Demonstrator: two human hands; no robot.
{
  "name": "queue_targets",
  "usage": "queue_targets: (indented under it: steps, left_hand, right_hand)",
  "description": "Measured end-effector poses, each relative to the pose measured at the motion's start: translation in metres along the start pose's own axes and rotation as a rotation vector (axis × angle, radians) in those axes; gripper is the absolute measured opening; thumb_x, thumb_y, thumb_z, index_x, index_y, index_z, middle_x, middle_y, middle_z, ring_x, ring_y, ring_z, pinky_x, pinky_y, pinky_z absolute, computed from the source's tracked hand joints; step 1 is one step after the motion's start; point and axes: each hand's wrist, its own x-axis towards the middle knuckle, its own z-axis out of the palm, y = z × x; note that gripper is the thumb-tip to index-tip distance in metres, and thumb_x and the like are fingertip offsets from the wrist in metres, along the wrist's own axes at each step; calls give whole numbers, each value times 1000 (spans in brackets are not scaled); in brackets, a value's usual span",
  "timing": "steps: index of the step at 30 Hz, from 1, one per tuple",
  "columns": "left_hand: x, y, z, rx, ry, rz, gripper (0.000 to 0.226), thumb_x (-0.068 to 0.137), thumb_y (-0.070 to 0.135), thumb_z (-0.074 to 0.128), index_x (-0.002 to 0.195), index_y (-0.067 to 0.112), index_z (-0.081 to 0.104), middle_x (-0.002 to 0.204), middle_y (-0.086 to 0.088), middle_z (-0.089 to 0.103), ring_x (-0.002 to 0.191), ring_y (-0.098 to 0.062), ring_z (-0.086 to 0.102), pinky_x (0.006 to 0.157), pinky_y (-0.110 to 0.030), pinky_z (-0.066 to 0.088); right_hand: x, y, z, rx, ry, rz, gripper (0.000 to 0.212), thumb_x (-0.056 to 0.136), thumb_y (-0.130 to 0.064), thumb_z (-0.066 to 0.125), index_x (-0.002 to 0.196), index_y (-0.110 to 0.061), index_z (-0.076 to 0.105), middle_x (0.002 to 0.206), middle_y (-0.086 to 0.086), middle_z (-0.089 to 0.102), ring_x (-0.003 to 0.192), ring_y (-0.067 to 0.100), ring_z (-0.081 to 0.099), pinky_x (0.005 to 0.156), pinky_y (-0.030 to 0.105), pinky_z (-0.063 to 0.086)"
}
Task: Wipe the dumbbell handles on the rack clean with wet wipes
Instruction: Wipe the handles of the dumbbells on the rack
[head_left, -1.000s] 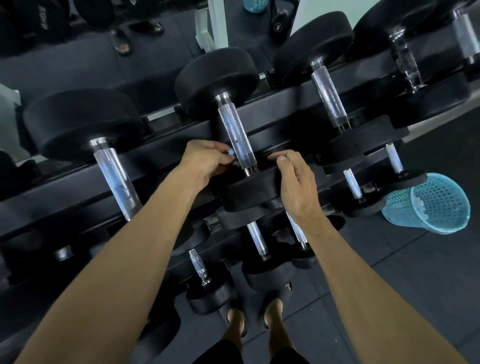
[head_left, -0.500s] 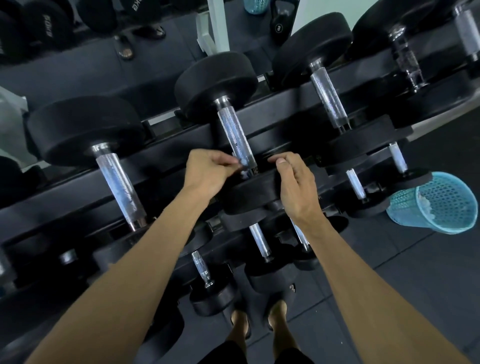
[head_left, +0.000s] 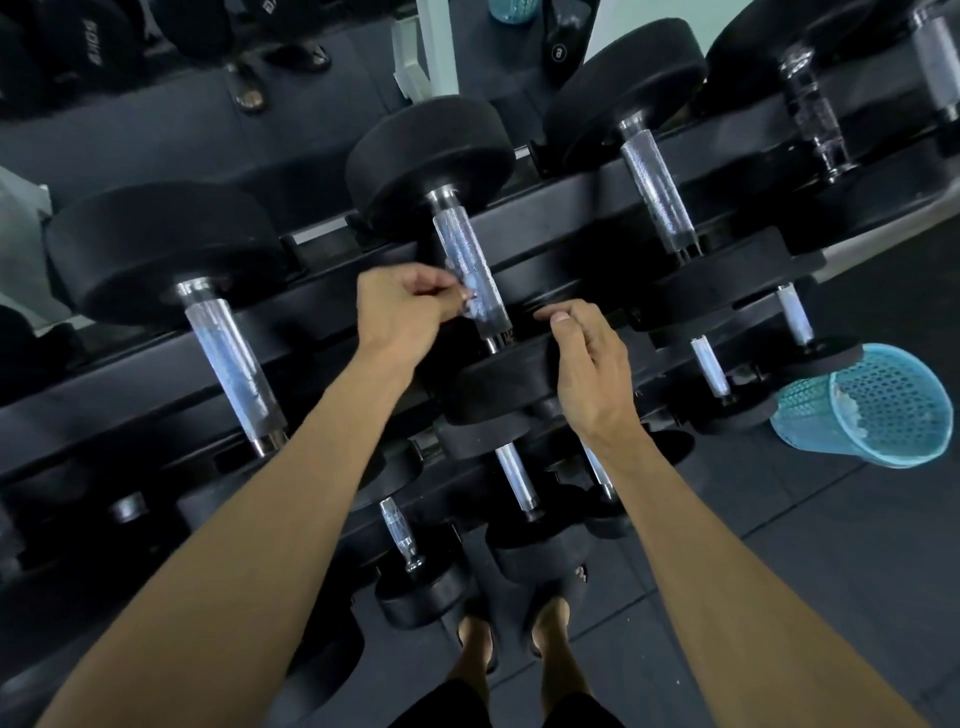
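Wipe (head_left: 470, 299) raised up handle (head_left: 470, 270), left hand (head_left: 402, 306) higher

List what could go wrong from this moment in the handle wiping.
1. The left hand pinches only a small wad of wet wipe at the side of the middle top-row dumbbell handle; it may slip out or skip the handle's far side.
2. The right hand hangs with curled fingers over the dumbbell's near head, not gripping it, so the dumbbell might roll under pressure.
3. The teal basket stands off to the right, so a used wipe might land on the floor.
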Motion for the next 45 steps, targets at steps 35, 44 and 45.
queue_targets:
  steps: [35, 44, 45]
  left_hand:
    - [37, 17, 17, -184, 327, 29, 22, 76, 2, 80, 68, 20, 70, 72, -2, 72, 66, -8, 63, 74, -31, 57]
    - [-2, -8, 18, 110, 212, 209, 18, 81, 1, 76, 88, 18, 77, 87, 6, 73, 78, -1, 69, 73, -12, 51]
    - [7, -4, 20, 78, 248, 208, 18, 81, 1, 75, 88, 18, 77, 86, 5, 74, 77, -1, 69, 74, -14, 53]
  right_hand:
    - [2, 7, 0, 0, -13, -57, 40, 90, -39, 35, 95, -17, 68, 93, -12, 63, 94, 5, 56, 81, 12, 38]
    - [2, 8, 0, 7, -6, -82, 47, 88, -47, 33, 97, -17, 68, 94, -14, 62, 96, 6, 56, 83, 13, 39]
    - [2, 9, 0, 1, -6, -81, 47, 88, -47, 33, 97, -17, 68, 94, -14, 62, 96, 5, 56, 83, 12, 38]
